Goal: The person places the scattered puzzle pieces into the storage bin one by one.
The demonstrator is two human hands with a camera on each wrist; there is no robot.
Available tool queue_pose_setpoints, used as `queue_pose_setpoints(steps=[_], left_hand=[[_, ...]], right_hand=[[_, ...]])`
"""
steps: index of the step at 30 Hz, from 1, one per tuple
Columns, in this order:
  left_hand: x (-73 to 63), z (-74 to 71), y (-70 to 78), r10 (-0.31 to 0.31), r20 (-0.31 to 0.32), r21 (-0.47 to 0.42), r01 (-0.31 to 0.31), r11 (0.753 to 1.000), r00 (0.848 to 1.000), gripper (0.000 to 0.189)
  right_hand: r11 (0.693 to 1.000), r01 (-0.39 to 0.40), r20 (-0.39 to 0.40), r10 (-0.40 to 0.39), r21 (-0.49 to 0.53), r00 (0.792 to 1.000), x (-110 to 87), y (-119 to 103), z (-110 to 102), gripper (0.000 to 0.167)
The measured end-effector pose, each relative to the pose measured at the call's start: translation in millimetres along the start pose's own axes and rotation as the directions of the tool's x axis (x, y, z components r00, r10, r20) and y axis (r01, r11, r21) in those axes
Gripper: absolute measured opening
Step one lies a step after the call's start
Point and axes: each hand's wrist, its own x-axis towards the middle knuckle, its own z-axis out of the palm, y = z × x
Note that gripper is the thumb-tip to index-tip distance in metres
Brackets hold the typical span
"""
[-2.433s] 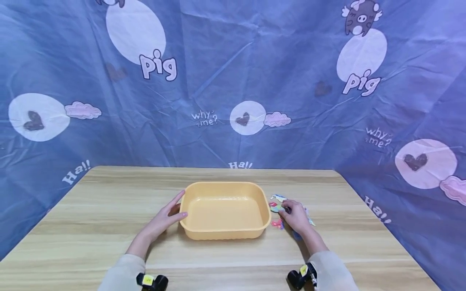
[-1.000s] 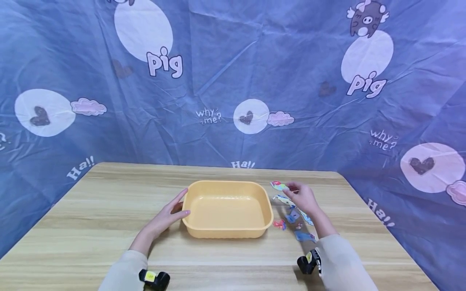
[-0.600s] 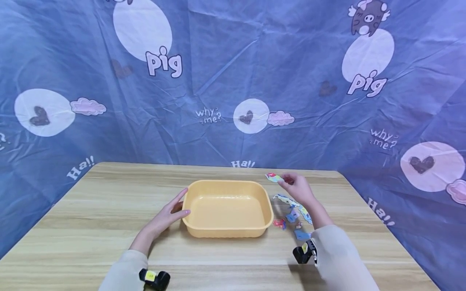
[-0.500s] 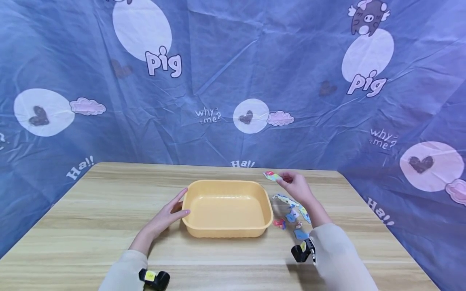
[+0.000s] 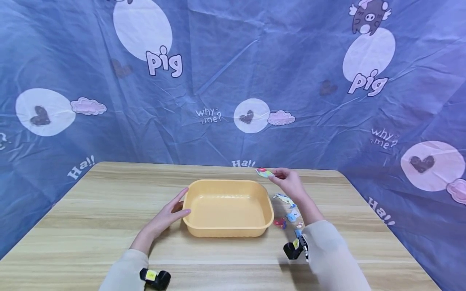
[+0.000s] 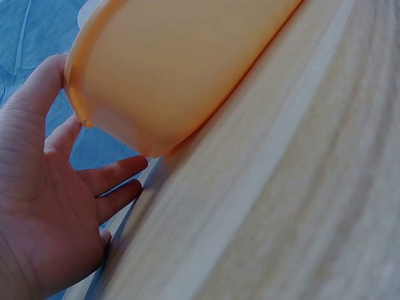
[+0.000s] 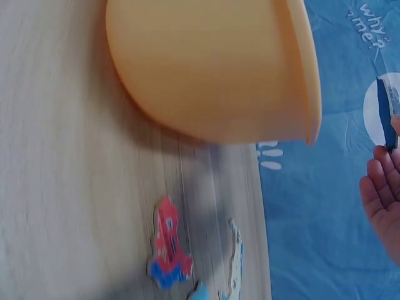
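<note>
Shifted left: piece (image 5: 264, 173), pinched by right hand (image 5: 289, 183). Left hand (image 5: 164, 217): spread, touching tub (image 5: 227, 233). Step, seemingly: carrying; next calls for steady lowering.

Pale wood-grain table (image 5: 218, 258). Yellow tray (image 5: 228, 233) rests near its middle. Scattered just right: red-and-blue piece (image 5: 280, 222), white-and-blue piece (image 5: 285, 199) farther back, light-blue piece (image 5: 292, 216), blue piece (image 5: 298, 233) partly hidden.

Your head camera looks forward and down from farthest off, the tub (image 5: 228, 233) at 6 o'clock. Your 2 wrist cameras (image 5: 159, 279), low over the tabletop (image 5: 91, 226), face it close up at 12 o'clock; all 3 views share it.
</note>
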Motion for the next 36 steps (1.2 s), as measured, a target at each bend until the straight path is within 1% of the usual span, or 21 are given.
queue_pose_setpoints(steps=[5, 9, 14, 20, 27, 31, 36], left_hand=[[0.1, 0.2, -0.8, 0.012, 0.003, -0.025, -0.012, 1.0, 1.0, 0.068], [-0.7, 0.8, -0.2, 0.02, 0.003, -0.038, -0.02, 0.999, 1.0, 0.068], [-0.6, 0.5, -0.5, 0.016, -0.003, -0.031, -0.016, 0.999, 1.0, 0.068], [-1.4, -0.1, 0.3, 0.004, -0.009, -0.032, -0.005, 0.999, 1.0, 0.069], [-1.5, -0.2, 0.6, 0.01, -0.006, -0.026, -0.01, 1.0, 1.0, 0.069], [-1.0, 0.0, -0.1, 0.007, -0.005, -0.017, -0.007, 1.0, 1.0, 0.069], [-0.2, -0.2, -1.1, -0.005, -0.011, -0.008, 0.005, 1.0, 1.0, 0.068]], right_hand=[[0.994, -0.022, 0.006, 0.022, 0.104, 1.0, 1.8, -5.6, 8.6, 0.028], [0.986, -0.008, 0.013, 0.006, 0.167, 1.0, 3.6, -11.7, 16.2, 0.026], [0.981, 0.006, 0.023, -0.011, 0.196, 1.0, 6.7, -20.9, 25.3, 0.025], [0.972, 0.041, 0.039, -0.052, 0.233, 0.998, 10.6, -34.9, 37.3, 0.023], [0.958, 0.037, 0.082, -0.062, 0.284, 0.995, 14.4, -43.9, 58.1, 0.022], [0.956, 0.045, 0.104, -0.079, 0.289, 0.991, 16.0, -45.3, 68.9, 0.022], [0.965, 0.041, 0.12, -0.074, 0.257, 0.99, 18.1, -44.2, 77.6, 0.022]])
